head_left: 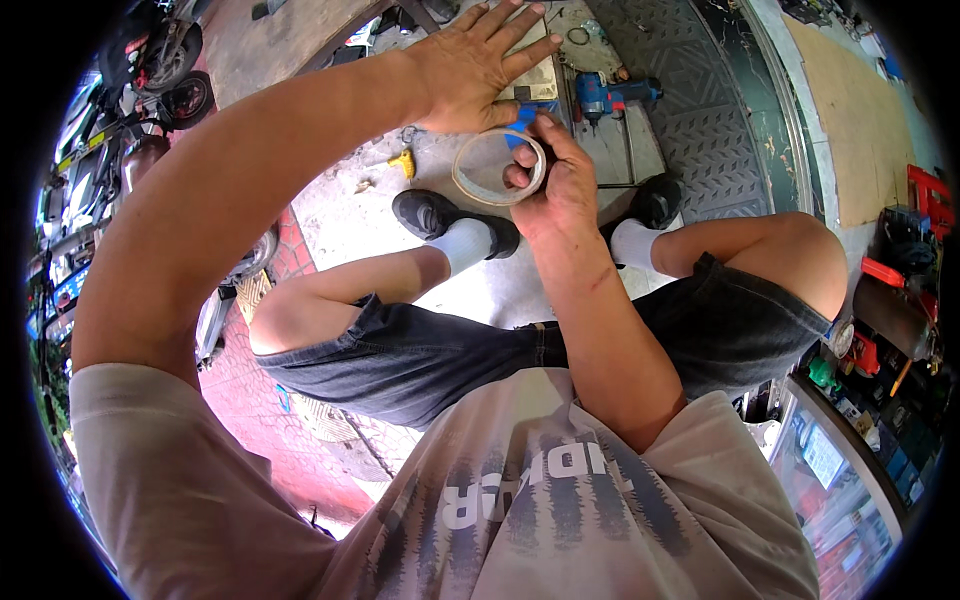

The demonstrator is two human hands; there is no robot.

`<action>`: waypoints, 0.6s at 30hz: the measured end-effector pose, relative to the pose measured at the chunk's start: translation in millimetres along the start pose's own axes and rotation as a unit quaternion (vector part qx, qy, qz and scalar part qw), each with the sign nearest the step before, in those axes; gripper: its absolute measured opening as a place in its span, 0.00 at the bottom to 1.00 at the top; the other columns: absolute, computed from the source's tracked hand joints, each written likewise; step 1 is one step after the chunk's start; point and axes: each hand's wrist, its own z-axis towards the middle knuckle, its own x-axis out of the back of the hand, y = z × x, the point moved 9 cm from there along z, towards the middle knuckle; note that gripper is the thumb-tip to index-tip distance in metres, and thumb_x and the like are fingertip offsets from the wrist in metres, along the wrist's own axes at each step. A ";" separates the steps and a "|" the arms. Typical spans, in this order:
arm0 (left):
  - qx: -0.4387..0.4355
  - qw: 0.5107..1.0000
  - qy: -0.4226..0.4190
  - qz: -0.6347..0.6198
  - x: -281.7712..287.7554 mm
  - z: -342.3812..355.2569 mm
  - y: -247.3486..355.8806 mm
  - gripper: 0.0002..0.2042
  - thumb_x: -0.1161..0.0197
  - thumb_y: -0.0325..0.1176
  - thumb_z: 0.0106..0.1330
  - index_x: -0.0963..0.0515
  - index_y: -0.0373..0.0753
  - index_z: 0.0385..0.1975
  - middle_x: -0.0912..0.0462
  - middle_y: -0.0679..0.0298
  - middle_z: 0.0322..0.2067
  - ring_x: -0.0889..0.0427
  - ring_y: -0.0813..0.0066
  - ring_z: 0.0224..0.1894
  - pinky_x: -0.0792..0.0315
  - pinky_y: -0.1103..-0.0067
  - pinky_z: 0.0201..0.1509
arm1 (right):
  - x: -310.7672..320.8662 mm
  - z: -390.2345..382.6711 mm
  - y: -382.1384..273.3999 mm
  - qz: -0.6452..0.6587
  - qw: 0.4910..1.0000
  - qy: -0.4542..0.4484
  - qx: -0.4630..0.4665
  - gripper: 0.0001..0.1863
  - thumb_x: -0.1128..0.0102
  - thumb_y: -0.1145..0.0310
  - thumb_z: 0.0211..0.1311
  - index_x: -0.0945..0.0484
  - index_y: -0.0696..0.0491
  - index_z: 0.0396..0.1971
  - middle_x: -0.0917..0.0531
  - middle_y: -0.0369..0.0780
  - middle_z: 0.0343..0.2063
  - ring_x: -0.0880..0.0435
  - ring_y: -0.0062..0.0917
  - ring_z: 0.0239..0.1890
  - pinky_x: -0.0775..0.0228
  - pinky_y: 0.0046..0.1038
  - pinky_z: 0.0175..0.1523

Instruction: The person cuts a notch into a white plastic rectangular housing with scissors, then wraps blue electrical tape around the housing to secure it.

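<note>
My right hand point(560, 185) is closed around one side of a tape roll point(488, 194), a thin pale ring seen through its open middle. A small blue strip point(519, 127) shows between the right fingertips and the left thumb; whether it belongs to the roll I cannot tell. Just beyond the roll, my left hand point(462, 70) has its fingers spread, palm down, its thumb near the blue strip. What lies under that palm is mostly hidden.
A blue cordless driver point(597, 97) lies on the floor right of the hands. Left of the roll is a small yellow piece point(403, 163). My black shoes point(428, 212) and bent knees flank the work spot. A glass case point(835, 490) stands at lower right; motorbikes point(170, 65) are at far left.
</note>
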 end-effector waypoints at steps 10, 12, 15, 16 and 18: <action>0.000 1.000 0.020 -0.008 -2.4 -1.0 -0.4 0.49 0.48 0.61 0.72 0.56 0.33 0.83 0.55 0.33 0.81 0.54 0.35 0.83 0.56 0.49 0.85 | 3.5 3.5 -5.2 0.050 0.998 0.008 -0.035 0.07 0.39 0.64 0.76 0.21 0.52 0.41 0.20 0.35 0.30 0.22 0.24 0.26 0.37 0.27 0.27; 0.001 1.000 0.015 -0.009 -2.8 -1.2 -1.1 0.49 0.48 0.62 0.72 0.56 0.33 0.83 0.55 0.33 0.81 0.55 0.35 0.83 0.56 0.49 0.85 | 2.5 3.7 -6.9 0.060 0.998 -0.006 -0.030 0.07 0.39 0.65 0.76 0.20 0.52 0.41 0.20 0.35 0.30 0.21 0.25 0.26 0.37 0.28 0.28; 0.007 1.000 -0.002 0.000 -5.5 2.3 -1.6 0.50 0.48 0.62 0.72 0.56 0.33 0.83 0.55 0.33 0.81 0.55 0.35 0.83 0.56 0.49 0.85 | 2.5 2.9 -7.7 0.059 0.998 0.000 -0.026 0.07 0.40 0.65 0.77 0.20 0.52 0.41 0.19 0.35 0.31 0.21 0.26 0.26 0.36 0.28 0.28; 0.010 1.000 -0.009 0.005 -7.2 3.7 -2.1 0.50 0.48 0.62 0.72 0.56 0.33 0.83 0.55 0.33 0.81 0.55 0.35 0.83 0.56 0.49 0.85 | 2.9 2.4 -7.9 0.057 0.998 0.003 -0.024 0.07 0.40 0.65 0.77 0.20 0.52 0.41 0.19 0.35 0.31 0.21 0.25 0.26 0.36 0.28 0.28; 0.009 1.000 -0.009 0.009 -7.2 4.3 -2.1 0.50 0.48 0.62 0.72 0.56 0.33 0.83 0.55 0.33 0.81 0.55 0.35 0.83 0.56 0.49 0.85 | 3.8 1.3 -8.1 0.055 0.998 0.010 -0.021 0.06 0.40 0.65 0.77 0.20 0.51 0.40 0.20 0.35 0.30 0.21 0.25 0.26 0.36 0.28 0.28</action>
